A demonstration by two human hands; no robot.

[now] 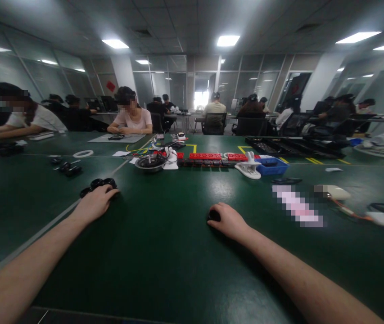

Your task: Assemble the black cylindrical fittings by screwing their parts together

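Observation:
At the left, my left hand (96, 201) rests against a small cluster of black round parts (103, 182) on the green tabletop (164, 252). Its fingers curl at the near side of one part, with the thumb on the right; the fingertips are partly hidden. My right hand (228, 220) is closed around another black round part (214, 215), low over the table in front of me. The part's dark round face points left. What kind of part these are does not show.
More black pieces (68, 168) and a white ring (83, 154) lie at the left. Farther back are a metal bowl (150, 164), red blocks (205, 156), a white clamp (249, 167) and a blue bin (273, 166). Cabled items lie right; a person (133, 114) sits across.

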